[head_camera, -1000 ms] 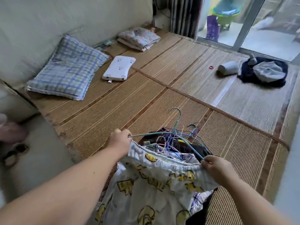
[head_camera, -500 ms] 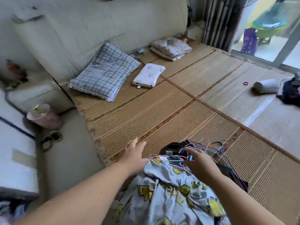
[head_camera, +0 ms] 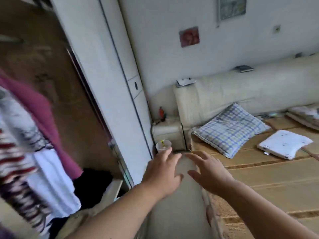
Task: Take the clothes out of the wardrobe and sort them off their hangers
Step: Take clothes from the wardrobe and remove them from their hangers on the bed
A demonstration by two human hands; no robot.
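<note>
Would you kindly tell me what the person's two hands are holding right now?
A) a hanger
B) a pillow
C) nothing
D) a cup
C: the left hand and the right hand both reach forward with fingers spread and nothing in them, above the floor beside the open wardrobe.

Wardrobe (head_camera: 103,69): white sliding door drawn open, brown interior showing to the left of and above the fingers of the left hand (head_camera: 162,171). Clothes hang inside, well left of those fingers and untouched; all are blurred.
- Magenta garment (head_camera: 43,116): uppermost, drapes diagonally.
- White garment (head_camera: 50,176): hangs below the magenta.
- Red-and-white striped garment (head_camera: 13,159): farthest left.
- Black item (head_camera: 93,180): low in the opening, nearest the fingers; cannot tell what kind.
</note>
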